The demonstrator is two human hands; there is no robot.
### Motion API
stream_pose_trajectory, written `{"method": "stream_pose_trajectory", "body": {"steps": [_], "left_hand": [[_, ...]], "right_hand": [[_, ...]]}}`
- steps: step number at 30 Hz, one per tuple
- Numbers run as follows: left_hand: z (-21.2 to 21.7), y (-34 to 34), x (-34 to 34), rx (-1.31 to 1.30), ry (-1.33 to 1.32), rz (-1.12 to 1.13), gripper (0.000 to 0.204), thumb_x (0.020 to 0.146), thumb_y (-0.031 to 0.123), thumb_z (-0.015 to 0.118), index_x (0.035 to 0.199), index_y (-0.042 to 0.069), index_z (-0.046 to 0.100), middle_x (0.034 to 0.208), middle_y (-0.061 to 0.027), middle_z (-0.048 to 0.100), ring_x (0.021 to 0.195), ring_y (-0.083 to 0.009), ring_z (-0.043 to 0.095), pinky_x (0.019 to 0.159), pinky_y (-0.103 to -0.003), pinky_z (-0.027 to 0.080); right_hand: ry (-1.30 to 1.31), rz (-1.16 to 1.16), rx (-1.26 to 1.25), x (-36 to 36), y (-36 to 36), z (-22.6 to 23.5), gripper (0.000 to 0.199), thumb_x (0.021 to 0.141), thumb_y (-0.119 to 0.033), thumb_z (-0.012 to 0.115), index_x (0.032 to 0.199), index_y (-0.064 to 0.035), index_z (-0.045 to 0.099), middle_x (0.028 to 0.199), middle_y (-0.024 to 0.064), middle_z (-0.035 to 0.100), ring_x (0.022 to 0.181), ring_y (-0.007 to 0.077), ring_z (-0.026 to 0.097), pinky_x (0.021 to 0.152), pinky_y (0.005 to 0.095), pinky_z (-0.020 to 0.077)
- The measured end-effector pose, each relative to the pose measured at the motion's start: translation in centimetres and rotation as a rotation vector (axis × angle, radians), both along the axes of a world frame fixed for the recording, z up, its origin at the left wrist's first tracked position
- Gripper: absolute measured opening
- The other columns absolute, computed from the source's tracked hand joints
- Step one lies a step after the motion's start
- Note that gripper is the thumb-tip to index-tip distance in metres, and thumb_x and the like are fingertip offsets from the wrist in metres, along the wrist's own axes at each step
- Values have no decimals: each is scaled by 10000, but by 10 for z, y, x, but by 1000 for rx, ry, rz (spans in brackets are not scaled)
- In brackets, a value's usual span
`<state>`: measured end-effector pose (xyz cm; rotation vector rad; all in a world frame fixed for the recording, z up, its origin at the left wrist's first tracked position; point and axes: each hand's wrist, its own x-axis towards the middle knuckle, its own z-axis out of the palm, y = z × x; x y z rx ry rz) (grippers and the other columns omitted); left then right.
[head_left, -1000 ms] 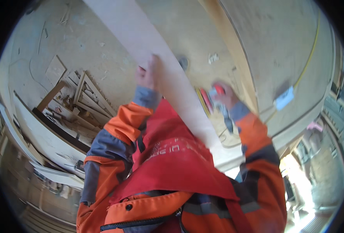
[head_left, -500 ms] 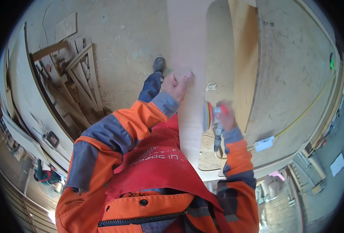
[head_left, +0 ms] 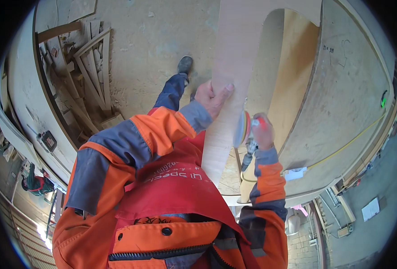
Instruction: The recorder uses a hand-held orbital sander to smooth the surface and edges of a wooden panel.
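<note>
A long pale wooden panel [head_left: 236,49] with a rounded cutout stretches away in front of me. My left hand [head_left: 211,99] grips its left edge, thumb on the upper face and the other fingers partly hidden. In my right hand [head_left: 264,133] is a round disc sander [head_left: 242,130], its layered pad turned on edge at the panel's inner right edge. Whether the pad touches the wood I cannot tell. The sander's handle end and hose fitting [head_left: 247,160] point down toward me, and some blur covers the right fingers.
On the right lies a large board [head_left: 341,89] with a yellow hose [head_left: 346,149] and a white paper piece [head_left: 295,173]. Wood offcuts [head_left: 91,76] fill a bin at left. Another person [head_left: 37,184] is far left.
The panel's far end has swung to the right in view. My left hand, still gripping it, sits slightly further right. The sander has tilted and stays at the panel's edge.
</note>
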<state>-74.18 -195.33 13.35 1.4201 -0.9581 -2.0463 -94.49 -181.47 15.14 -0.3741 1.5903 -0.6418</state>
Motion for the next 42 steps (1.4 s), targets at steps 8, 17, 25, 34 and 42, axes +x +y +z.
{"method": "stream_pose_trajectory", "body": {"steps": [8,17,25,34,42], "left_hand": [[-2,3,0,10,26,9,325,918,264,602,1084,-15,592,920,-56,666,837,-100,586,757,-279,484],[0,5,2,2,-29,-16,311,915,258,600,1064,-14,591,908,-60,663,835,-97,586,753,-276,482],[-4,4,4,2,-60,-32,302,911,249,608,1060,-14,600,923,-33,653,822,-79,575,730,-254,476],[-18,14,1,-12,0,12,285,927,241,593,1060,-11,585,905,-10,636,793,-54,546,700,-237,466],[-10,8,9,-1,-72,-72,317,923,271,588,1079,-5,581,913,-58,653,823,-95,579,742,-269,472]], "right_hand": [[-6,-69,-130,-11,-70,3,434,667,-272,635,1008,-24,532,826,6,516,717,81,498,613,188,397],[-5,-12,-28,-1,-30,1,337,692,-216,589,978,-52,523,697,-13,462,542,54,403,453,210,324],[39,-70,-239,-8,-71,-2,347,675,-219,607,964,-49,516,665,-23,462,527,50,399,438,210,308],[12,-54,-155,-14,-126,19,324,684,-210,607,950,-51,514,681,-15,467,518,48,401,434,203,313],[6,2,-72,-10,-70,1,359,675,-216,608,973,-36,518,707,0,471,542,64,411,467,211,334]]}}
